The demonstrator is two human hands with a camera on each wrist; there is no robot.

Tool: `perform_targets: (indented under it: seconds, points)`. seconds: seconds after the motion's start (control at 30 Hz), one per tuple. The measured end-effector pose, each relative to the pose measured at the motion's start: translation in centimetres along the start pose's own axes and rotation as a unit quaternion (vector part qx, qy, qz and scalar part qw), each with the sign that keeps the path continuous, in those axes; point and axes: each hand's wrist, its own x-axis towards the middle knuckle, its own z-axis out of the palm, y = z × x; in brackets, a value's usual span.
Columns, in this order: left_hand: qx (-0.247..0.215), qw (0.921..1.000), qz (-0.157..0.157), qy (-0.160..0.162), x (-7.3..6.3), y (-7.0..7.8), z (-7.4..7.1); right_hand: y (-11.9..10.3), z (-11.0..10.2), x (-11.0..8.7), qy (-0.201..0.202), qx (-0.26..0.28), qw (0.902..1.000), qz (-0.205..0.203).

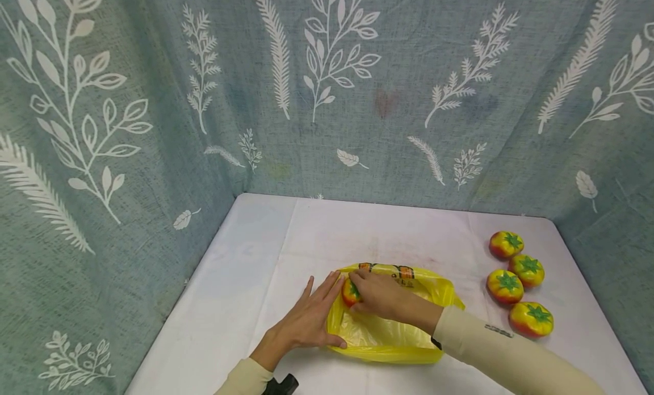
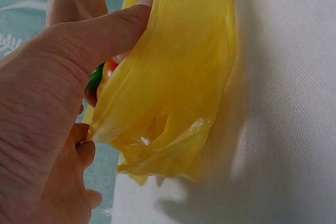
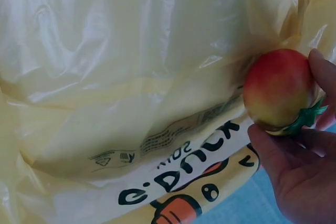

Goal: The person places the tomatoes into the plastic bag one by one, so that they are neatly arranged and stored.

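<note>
A yellow plastic bag (image 1: pixel 388 332) lies spread open on the table, with dark lettering and orange pictures printed on it. Inside its left end, my right hand (image 1: pixel 380 293) grips a red-and-yellow tomato (image 3: pixel 278 90) with a green leafy top. In the right wrist view, thumb and fingers are round the fruit, against the bag's wall. My left hand (image 1: pixel 311 318) touches the bag's left rim with fingers spread and straight, its thumb at the front rim. In the left wrist view, yellow film (image 2: pixel 173 77) partly covers that thumb and the tomato.
Several more tomatoes (image 1: pixel 531 319) stand grouped at the right side of the white-covered table (image 1: pixel 265 236), beyond my right sleeve. A grey-green curtain (image 1: pixel 357 139) with white leaf prints hangs behind the table and along both sides.
</note>
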Motion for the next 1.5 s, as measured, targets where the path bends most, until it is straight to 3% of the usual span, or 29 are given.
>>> perform_targets:
  seconds: [0.37, 0.73, 1.03, 1.27, 1.5]
  points:
    - [0.007, 1.0000, 0.003, -0.001, 0.1, 0.2, -0.1, -0.3, 0.7, 0.1, 0.009, -0.049, 0.9988, 0.000]
    - [0.020, 0.9998, -0.001, -0.003, 0.3, 0.2, -0.1, -0.2, 0.6, -0.2, 0.003, -0.052, 0.9987, 0.004]
    - [0.017, 0.9998, 0.003, 0.001, 0.3, 0.2, -0.3, -0.3, -0.4, -1.2, 0.026, -0.066, 0.9973, -0.019]
    - [0.012, 0.9999, 0.000, -0.009, 0.3, 0.1, -0.2, 0.0, -1.3, -2.3, 0.033, -0.050, 0.9979, -0.024]
    - [0.011, 0.9999, -0.004, -0.010, 0.3, 0.1, -0.2, 0.5, -2.2, -3.6, 0.043, 0.018, 0.9985, -0.028]
